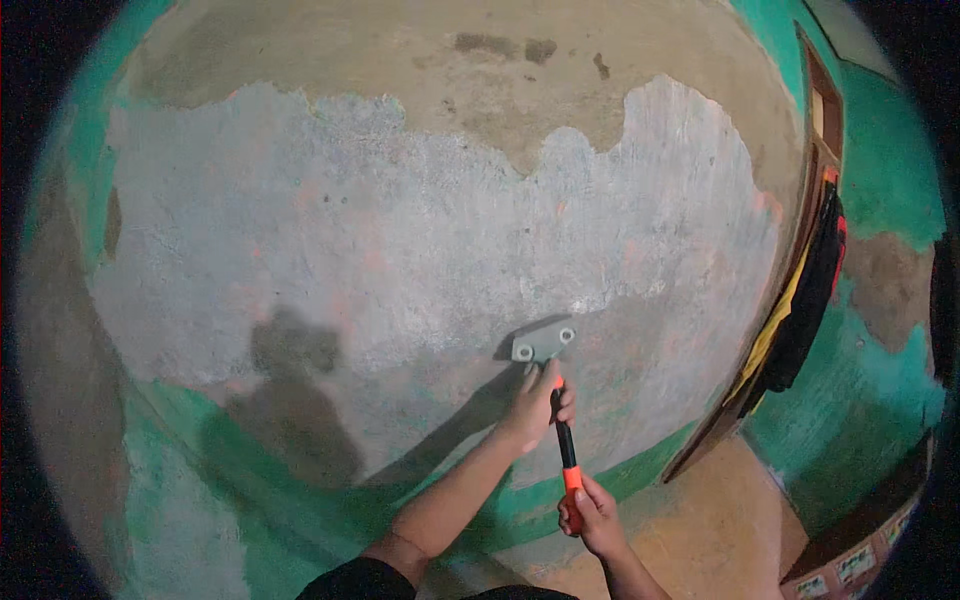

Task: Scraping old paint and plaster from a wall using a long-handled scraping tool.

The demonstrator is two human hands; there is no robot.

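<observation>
Against the wall I hold a scraper (546, 345) with a wide grey metal head, two round bolts on it and a long black and orange handle (566, 443). My left hand (534, 408) is closed round the upper end of the handle, its fingertips just below the head. Lower down, my right hand (597, 517) grips the orange end of the handle. The head lies on or very near the wall (440, 240), where a broad pale, patchy area shows; whether the blade edge touches is hard to tell.
Brown-grey bare patches (340, 50) lie above the pale area, and green paint (185, 430) borders it. A wooden door frame (700, 445) stands at the right, with dark and yellow cloths (815, 300) hanging beside it. My shadow (285, 410) falls on the wall.
</observation>
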